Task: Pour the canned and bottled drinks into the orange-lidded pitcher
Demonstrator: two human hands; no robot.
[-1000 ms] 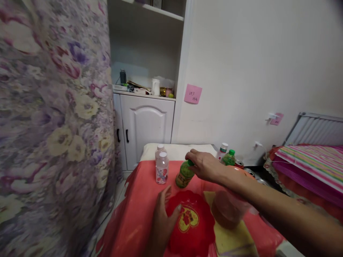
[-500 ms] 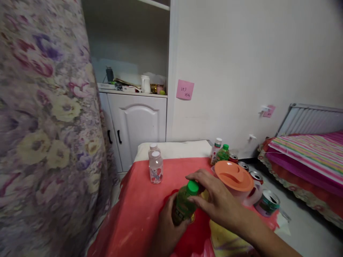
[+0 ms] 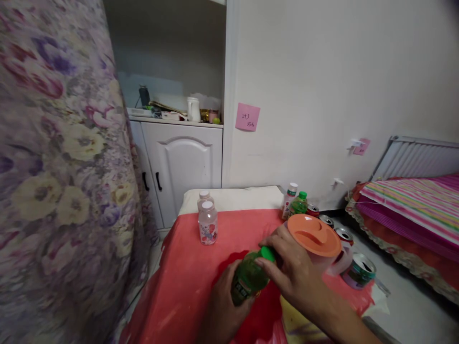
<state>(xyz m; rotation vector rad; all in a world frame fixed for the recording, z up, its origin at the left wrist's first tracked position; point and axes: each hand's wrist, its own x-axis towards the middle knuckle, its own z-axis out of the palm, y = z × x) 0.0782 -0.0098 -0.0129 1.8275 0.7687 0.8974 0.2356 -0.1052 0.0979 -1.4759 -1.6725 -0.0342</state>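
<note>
A green plastic bottle (image 3: 247, 278) is tilted to the right over the red-covered table (image 3: 186, 286). My left hand (image 3: 226, 298) is wrapped round the bottle's body. Around its green cap (image 3: 267, 255) the thumb and fingers of my right hand (image 3: 290, 260) are closed. Just right of that hand stands a pitcher with an orange lid (image 3: 314, 234). Two clear bottles with white lids, the nearer one (image 3: 208, 227) printed with a red and blue picture, stand on the left of the table. Beneath my hands, part of a red item is hidden.
Along the table's right side stand a white-capped bottle (image 3: 289, 199), another green-capped bottle (image 3: 299, 204) and several opened cans, the nearest one (image 3: 359, 271) green and silver. A yellow cloth (image 3: 301, 322) lies near the front. Beyond are a white cabinet (image 3: 188, 167), a floral curtain (image 3: 68, 172) and a bed (image 3: 416, 205).
The green bottle has tipped further right. My right hand, earlier with fingers spread beside the cap, is now closed on it. The view has shifted slightly.
</note>
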